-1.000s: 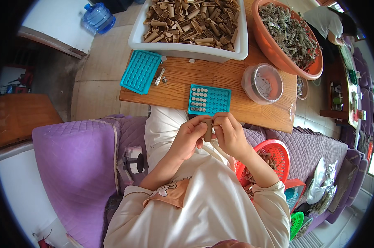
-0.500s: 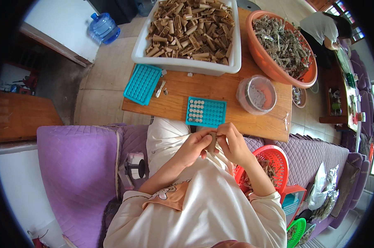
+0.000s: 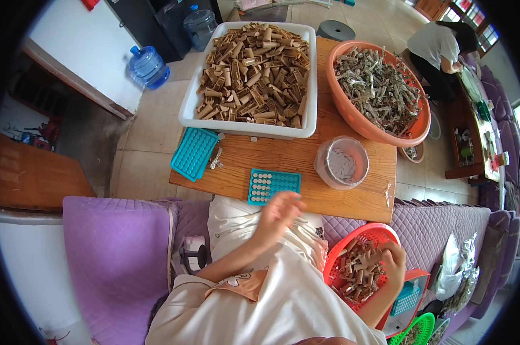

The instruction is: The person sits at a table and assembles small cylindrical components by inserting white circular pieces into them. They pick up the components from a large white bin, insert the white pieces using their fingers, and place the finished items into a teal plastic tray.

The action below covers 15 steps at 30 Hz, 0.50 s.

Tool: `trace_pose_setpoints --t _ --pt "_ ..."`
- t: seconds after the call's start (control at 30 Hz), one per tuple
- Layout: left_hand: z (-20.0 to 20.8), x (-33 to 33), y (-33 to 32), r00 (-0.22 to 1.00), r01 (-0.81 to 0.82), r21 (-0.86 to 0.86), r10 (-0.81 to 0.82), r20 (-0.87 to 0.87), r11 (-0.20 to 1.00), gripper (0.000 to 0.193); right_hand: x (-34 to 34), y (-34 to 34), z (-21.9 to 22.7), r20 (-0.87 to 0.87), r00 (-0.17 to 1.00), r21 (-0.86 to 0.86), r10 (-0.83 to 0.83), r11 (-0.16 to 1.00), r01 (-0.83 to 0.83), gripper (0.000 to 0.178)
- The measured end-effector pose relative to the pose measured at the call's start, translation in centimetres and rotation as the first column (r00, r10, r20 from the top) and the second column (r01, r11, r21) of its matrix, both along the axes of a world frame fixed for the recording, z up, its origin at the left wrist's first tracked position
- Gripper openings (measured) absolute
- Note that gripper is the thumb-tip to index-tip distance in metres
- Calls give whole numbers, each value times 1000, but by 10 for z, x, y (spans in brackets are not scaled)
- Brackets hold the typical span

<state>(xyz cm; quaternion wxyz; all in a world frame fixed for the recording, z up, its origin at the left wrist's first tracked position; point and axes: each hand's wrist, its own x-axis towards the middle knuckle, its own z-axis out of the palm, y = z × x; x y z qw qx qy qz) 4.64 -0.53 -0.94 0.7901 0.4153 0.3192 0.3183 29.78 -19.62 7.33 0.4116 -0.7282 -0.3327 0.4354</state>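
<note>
My left hand (image 3: 280, 217) is raised over my lap, just below the teal tray. It is slightly blurred, with loosely spread fingers and nothing seen in it. The teal tray (image 3: 286, 183) has rows of round cups; white round pieces fill its left columns. My right hand (image 3: 392, 261) hovers over the right rim of a red plastic basket (image 3: 330, 265). Its fingers are apart and point down toward brown half-tube pieces (image 3: 357, 273) in the basket. To the right of the teal tray stands a clear tub (image 3: 341, 167) with small pale pieces inside.
A white bin (image 3: 248, 130) of brown half-tube pieces and an orange basin (image 3: 380, 133) of crumpled clear wrappers stand on the wooden table (image 3: 271, 150). More teal trays (image 3: 194, 152) lie at its left. A person (image 3: 438, 49) bends over another table at the far right.
My hands have parted. The right one has moved right and down to the red basket, away from the brown piece both held; the left stays near my lap. The view has shifted.
</note>
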Motion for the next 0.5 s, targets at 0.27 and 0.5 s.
trace_pose_setpoints --t 0.27,0.5 --pt "-69 -140 103 540 -634 448 776 -325 630 15 30 -85 -42 426 678 -830 600 557 29 13" --pt "-156 -253 180 404 -308 440 534 -742 844 31 -7 -2 -36 598 801 -261 5 947 189 20"
